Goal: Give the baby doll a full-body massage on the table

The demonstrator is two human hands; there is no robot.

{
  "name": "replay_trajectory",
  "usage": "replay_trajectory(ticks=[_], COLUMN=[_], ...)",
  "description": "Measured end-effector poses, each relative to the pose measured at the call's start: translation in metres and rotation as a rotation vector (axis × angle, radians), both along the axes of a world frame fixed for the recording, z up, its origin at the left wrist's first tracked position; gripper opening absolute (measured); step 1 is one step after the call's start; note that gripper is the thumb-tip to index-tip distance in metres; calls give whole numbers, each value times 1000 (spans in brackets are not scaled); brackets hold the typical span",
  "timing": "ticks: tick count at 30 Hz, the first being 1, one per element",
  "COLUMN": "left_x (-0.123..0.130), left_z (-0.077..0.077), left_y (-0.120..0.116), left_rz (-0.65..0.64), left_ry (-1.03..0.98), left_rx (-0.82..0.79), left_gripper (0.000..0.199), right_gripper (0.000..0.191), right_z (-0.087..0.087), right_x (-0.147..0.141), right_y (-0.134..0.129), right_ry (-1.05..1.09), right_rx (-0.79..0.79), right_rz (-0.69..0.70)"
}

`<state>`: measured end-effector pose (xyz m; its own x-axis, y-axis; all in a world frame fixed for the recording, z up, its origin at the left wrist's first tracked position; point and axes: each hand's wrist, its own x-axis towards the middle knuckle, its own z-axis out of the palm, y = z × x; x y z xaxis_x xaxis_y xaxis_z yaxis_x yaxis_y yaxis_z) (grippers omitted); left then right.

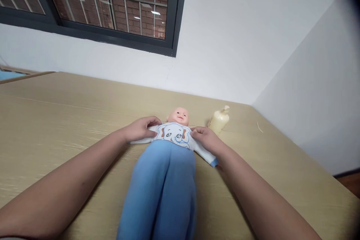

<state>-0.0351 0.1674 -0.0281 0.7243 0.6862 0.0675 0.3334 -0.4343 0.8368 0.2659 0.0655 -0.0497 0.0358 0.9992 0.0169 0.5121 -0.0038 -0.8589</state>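
A baby doll (pixel 180 115) lies on its back on the wooden table, head toward the wall. It wears a white shirt (pixel 173 133) with an elephant face on the front and blue trousers (pixel 160 187) that reach toward me. My left hand (pixel 143 128) is closed on the shirt near the shoulder and sleeve at the left. On the opposite side, my right hand (pixel 206 137) pinches the shirt by the other shoulder. The right sleeve, with its blue cuff (pixel 214 163), lies spread out below that hand.
A pale yellow pump bottle (pixel 219 120) stands just beyond my right hand. Farther right on the table (pixel 84 120) lies a thin pale strip (pixel 259 127). A white wall (pixel 213 63) with a barred window (pixel 112 3) borders the far edge.
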Motion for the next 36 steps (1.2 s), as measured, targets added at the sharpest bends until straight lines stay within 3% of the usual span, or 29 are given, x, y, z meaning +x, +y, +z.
replay_trajectory(ticks=[5, 12, 18, 21, 28, 36], left_x=[3, 8, 5, 3, 1, -4], left_z=[2, 0, 4, 3, -9, -9], left_y=[-1, -5, -2, 2, 8, 12], left_rz=[10, 3, 97, 75, 71, 109], left_ry=[8, 2, 357, 471, 326, 285], left_rx=[-79, -29, 157, 186, 172, 142], left_gripper=[46, 47, 68, 68, 54, 60], right_gripper=[38, 43, 43, 41, 30, 12], right_z=[11, 22, 14, 11, 15, 10], right_x=[-6, -33, -42, -41, -41, -26], right_y=[-7, -15, -14, -11, -12, -6], right_ry=[54, 140, 236, 317, 368, 352], right_rx=[-161, -164, -80, -70, -25, -71], right_rz=[-64, -151, -199, -197, -229, -151])
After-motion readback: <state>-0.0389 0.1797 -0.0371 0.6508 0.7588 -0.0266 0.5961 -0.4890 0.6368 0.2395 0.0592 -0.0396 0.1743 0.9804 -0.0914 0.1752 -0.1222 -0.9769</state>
